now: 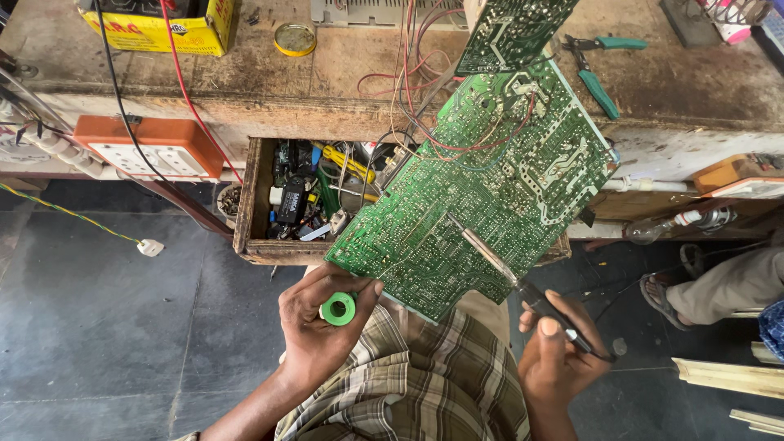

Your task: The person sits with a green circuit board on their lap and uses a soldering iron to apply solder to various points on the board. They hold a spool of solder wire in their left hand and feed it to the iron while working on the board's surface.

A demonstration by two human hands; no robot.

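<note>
We see the bench (343, 57) beyond both sets of fingers, its open drawer (247, 204) of parts just past the left fingertips. The green board (490, 180) tilts out from the bench edge, its lower corner just above the left fingers and its solder side facing us. Our right hand (559, 355) has its fingers clenched around the iron (523, 282), whose tip runs up from them and touches the board's middle. Our left hand (314, 327) grasps a small green spool (338, 309) between thumb and fingers, just beneath the board's edge.
</note>
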